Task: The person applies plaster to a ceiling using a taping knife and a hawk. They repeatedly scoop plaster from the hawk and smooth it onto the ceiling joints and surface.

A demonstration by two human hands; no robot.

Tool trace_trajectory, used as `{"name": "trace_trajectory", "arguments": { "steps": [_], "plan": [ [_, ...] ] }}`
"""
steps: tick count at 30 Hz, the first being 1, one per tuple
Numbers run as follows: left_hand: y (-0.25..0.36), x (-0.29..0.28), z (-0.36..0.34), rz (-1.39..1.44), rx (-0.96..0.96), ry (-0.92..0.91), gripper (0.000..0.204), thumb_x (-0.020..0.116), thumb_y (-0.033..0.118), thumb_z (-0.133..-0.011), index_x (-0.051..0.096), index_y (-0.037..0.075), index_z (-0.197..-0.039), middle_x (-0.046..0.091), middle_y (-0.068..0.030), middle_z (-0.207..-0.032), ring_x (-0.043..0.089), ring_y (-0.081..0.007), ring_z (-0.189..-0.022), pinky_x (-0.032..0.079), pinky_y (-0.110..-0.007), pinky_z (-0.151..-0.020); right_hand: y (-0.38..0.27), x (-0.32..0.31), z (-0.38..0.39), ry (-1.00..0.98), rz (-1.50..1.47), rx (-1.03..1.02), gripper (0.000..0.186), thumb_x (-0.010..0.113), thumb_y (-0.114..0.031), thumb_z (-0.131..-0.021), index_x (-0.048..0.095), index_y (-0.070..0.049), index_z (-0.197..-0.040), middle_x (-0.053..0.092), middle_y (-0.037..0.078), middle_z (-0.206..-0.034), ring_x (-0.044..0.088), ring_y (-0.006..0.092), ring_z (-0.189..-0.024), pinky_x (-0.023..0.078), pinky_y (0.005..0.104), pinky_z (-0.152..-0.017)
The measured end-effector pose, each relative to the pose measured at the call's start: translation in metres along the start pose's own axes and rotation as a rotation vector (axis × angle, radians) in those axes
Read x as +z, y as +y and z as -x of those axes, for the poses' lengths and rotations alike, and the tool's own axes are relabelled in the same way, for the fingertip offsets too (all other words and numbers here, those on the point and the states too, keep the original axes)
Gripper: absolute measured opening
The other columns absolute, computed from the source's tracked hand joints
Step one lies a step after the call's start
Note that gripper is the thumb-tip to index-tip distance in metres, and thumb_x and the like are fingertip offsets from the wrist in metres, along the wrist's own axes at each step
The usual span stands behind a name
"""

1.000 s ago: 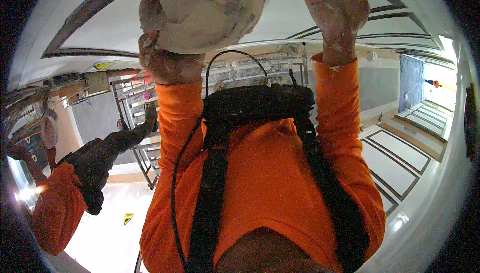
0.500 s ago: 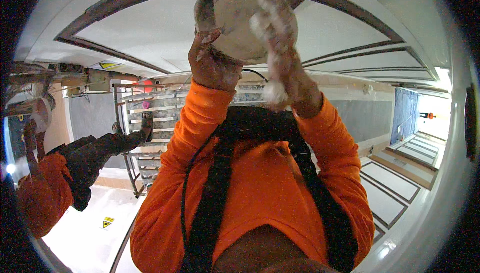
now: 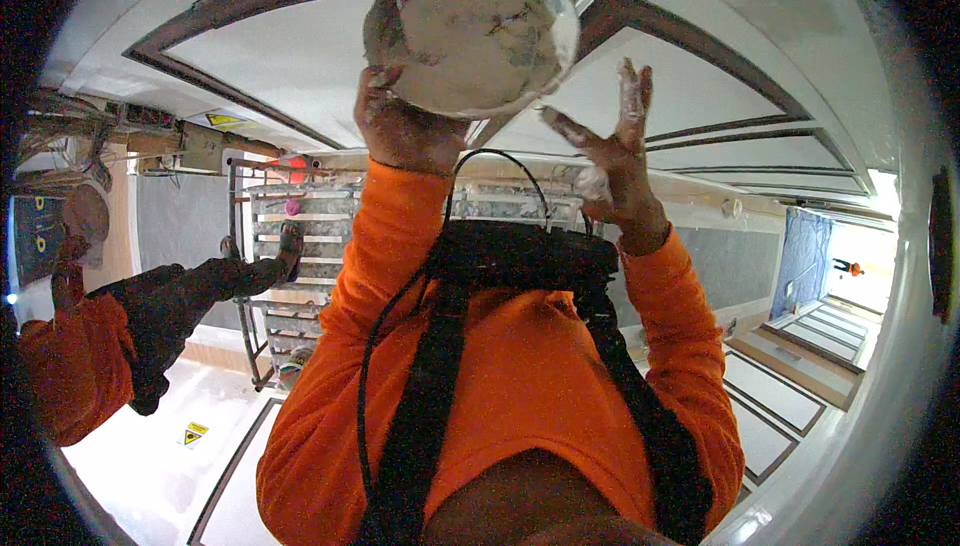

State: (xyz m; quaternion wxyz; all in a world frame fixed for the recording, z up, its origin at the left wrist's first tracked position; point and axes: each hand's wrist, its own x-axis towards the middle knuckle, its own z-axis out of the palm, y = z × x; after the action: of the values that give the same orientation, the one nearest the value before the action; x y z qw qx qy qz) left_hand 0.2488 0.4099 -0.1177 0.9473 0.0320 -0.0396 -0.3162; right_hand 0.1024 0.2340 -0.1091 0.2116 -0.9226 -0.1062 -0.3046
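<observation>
My left hand (image 3: 405,126) grips the lower left side of a round bowl (image 3: 568,31), fingers underneath and thumb at its edge. Wet greyish-white plaster (image 3: 475,31) fills the bowl, heaped at the top and streaked darker across its surface. To the right, apart from the bowl, my right hand (image 3: 625,161) is raised with fingers spread and coated in plaster. A whitish lump or smear shows beside its palm; I cannot make out whether it is held.
Dark-framed white panels (image 3: 700,96) span the surface ahead. A slatted scaffold platform (image 3: 300,276) lies below. At left, another person in orange (image 3: 80,376) has a foot on it. Cables (image 3: 60,126) hang at far left; a distant person (image 3: 848,268) shows at right.
My right hand has come away from the bowl to the right and spread its fingers. The bowl, still in my left hand, has shifted slightly left, baring more plaster.
</observation>
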Motion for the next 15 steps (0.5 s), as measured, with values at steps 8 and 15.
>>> {"name": "trace_trajectory", "arguments": {
  "steps": [8, 15],
  "plan": [
    [-0.010, 0.003, 0.002, -0.064, 0.038, 0.062, 0.050, 0.052, 0.025, -0.080, 0.052, 0.013, -0.129, 0.054, -0.0107, -0.129, 0.052, -0.0320, -0.118, 0.047, -0.054, -0.095, -0.007, -0.045, -0.007, 0.214, -2.002, 0.728, 0.087, 0.022, -0.074, -0.087, 0.028, -0.012, -0.148, 0.049, 0.025, -0.132, 0.049, 0.0428, -0.119, 0.036, 0.0583, -0.101],
    [-0.013, 0.008, 0.007, -0.091, -0.102, 0.026, 0.048, 0.053, 0.027, -0.082, 0.052, 0.012, -0.128, 0.056, -0.0103, -0.126, 0.056, -0.0312, -0.113, 0.050, -0.052, -0.090, -0.008, -0.033, -0.001, -0.454, -0.058, 0.337, 0.079, 0.052, -0.052, -0.078, 0.038, -0.008, -0.142, 0.063, 0.016, -0.109, 0.061, 0.0326, -0.092, 0.050, 0.0445, -0.081]
  ]
}}
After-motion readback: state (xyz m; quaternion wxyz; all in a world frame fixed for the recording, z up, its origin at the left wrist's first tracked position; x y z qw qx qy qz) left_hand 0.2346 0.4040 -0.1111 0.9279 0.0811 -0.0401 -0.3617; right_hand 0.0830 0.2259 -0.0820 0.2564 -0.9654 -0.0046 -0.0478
